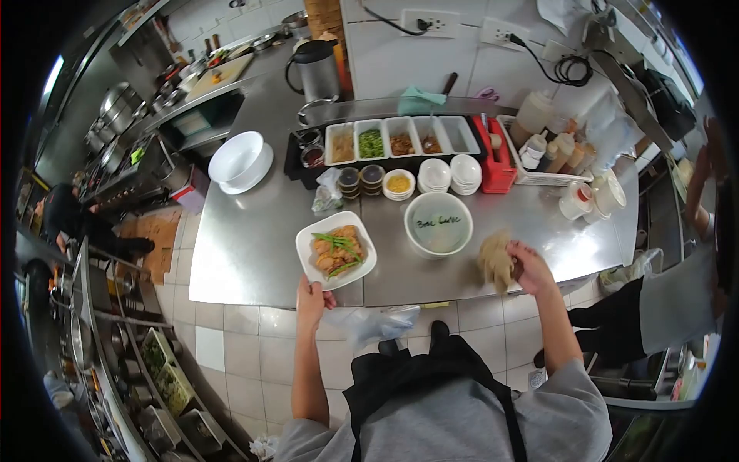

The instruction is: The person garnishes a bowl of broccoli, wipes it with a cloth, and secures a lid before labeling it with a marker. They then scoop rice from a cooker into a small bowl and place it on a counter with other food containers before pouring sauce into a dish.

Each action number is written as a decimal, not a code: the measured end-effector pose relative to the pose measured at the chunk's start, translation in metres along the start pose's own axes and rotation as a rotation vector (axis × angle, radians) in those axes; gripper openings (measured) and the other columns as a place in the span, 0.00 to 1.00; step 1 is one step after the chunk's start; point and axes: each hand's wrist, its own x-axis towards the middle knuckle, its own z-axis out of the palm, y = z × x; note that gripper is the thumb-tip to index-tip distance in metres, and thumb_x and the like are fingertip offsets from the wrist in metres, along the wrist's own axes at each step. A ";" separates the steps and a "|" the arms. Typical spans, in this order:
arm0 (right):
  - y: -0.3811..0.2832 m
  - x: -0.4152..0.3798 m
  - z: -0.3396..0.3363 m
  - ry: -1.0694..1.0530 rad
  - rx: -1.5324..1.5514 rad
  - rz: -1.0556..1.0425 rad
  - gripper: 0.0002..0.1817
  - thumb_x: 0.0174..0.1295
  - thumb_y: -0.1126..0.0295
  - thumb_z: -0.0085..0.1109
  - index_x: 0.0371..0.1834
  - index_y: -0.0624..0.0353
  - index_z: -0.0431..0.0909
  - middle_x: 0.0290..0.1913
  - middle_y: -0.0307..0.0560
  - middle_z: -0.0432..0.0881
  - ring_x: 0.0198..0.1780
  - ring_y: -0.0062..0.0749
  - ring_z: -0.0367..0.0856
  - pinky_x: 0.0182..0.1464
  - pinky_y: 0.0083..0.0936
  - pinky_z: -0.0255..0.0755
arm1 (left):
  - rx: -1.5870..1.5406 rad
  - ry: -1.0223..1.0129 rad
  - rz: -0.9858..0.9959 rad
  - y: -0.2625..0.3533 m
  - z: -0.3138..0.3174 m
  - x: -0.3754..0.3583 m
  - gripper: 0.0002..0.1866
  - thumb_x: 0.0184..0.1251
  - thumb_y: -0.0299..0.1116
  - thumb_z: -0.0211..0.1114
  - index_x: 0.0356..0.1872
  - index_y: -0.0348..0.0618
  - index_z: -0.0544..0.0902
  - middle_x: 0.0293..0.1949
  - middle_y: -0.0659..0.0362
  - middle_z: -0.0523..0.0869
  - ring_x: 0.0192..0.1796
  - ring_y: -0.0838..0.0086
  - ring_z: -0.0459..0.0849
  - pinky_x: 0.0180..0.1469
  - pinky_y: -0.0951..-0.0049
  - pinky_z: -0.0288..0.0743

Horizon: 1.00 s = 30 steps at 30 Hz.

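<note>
My left hand (pixel 311 301) is closed at the near left corner of a white square dish (pixel 306 268), its fingers at the rim. Fried pieces topped with green stalks (pixel 336 248) fill the dish. My right hand (pixel 530 269) grips a bunched beige cloth (pixel 496 262) over the steel table's front right part. Between my hands stands a round white tub (pixel 438 248), its translucent lid (pixel 439 218) marked with black handwriting.
Behind the tub are small white bowls (pixel 434 174), a bowl of yellow bits (pixel 398 183) and a topping rack (pixel 400 138). White bowls (pixel 242 160) stand at left, a basket of squeeze bottles (pixel 539 158) at right. Other people (pixel 662 300) stand right and far left (pixel 73 212).
</note>
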 end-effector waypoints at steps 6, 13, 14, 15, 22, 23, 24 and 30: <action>-0.069 0.039 -0.026 0.320 -0.867 -0.326 0.18 0.59 0.65 0.57 0.51 0.62 0.75 0.34 0.39 0.80 0.36 0.18 0.74 0.40 0.19 0.68 | 0.204 0.142 0.082 0.017 -0.012 0.003 0.16 0.71 0.41 0.48 0.32 0.36 0.73 0.18 0.62 0.72 0.15 0.80 0.70 0.16 0.78 0.66; -0.210 0.130 -0.069 0.685 -1.018 -0.976 0.33 0.52 0.55 0.62 0.55 0.69 0.69 0.50 0.61 0.76 0.55 0.47 0.74 0.55 0.31 0.66 | 0.281 0.230 0.277 0.090 0.026 -0.023 0.17 0.68 0.41 0.53 0.30 0.36 0.77 0.18 0.63 0.72 0.16 0.83 0.68 0.18 0.80 0.62; -0.231 0.149 -0.077 0.673 -1.021 -0.977 0.33 0.52 0.55 0.62 0.55 0.69 0.69 0.50 0.61 0.76 0.55 0.47 0.74 0.55 0.31 0.66 | 0.286 0.174 0.312 0.101 0.042 -0.022 0.15 0.68 0.41 0.54 0.33 0.36 0.78 0.19 0.63 0.73 0.17 0.83 0.69 0.19 0.80 0.63; -0.251 0.167 -0.082 0.791 -1.206 -0.906 0.40 0.48 0.50 0.64 0.57 0.71 0.66 0.53 0.64 0.73 0.57 0.51 0.71 0.57 0.33 0.65 | 0.314 0.127 0.367 0.110 0.060 -0.017 0.14 0.67 0.39 0.55 0.35 0.36 0.78 0.20 0.62 0.75 0.18 0.82 0.71 0.20 0.79 0.65; -0.281 0.253 -0.078 0.765 -1.384 -0.686 0.58 0.27 0.46 0.75 0.60 0.70 0.55 0.55 0.64 0.71 0.57 0.52 0.71 0.57 0.35 0.66 | 0.772 -0.192 0.885 0.165 0.213 0.050 0.08 0.58 0.30 0.60 0.38 0.40 0.80 0.37 0.56 0.80 0.36 0.64 0.81 0.38 0.71 0.74; -0.279 0.256 -0.079 0.693 -1.293 -0.772 0.56 0.27 0.50 0.76 0.59 0.69 0.55 0.54 0.64 0.72 0.56 0.51 0.72 0.56 0.35 0.67 | 0.863 -0.235 0.952 0.167 0.237 0.058 0.08 0.57 0.30 0.61 0.36 0.40 0.80 0.37 0.57 0.80 0.36 0.63 0.81 0.37 0.69 0.74; -0.279 0.255 -0.073 0.688 -1.296 -0.770 0.56 0.27 0.50 0.76 0.59 0.69 0.55 0.54 0.64 0.72 0.56 0.51 0.72 0.56 0.35 0.67 | 0.951 -0.282 1.017 0.169 0.258 0.064 0.07 0.56 0.30 0.61 0.34 0.40 0.80 0.37 0.57 0.80 0.36 0.63 0.81 0.36 0.67 0.74; -0.270 0.232 -0.051 0.541 -1.248 -0.967 0.46 0.32 0.63 0.72 0.56 0.66 0.57 0.49 0.62 0.74 0.51 0.51 0.75 0.54 0.34 0.68 | 1.448 -0.408 1.136 0.133 0.306 0.117 0.04 0.53 0.27 0.58 0.30 0.40 0.77 0.35 0.57 0.80 0.36 0.63 0.82 0.34 0.64 0.75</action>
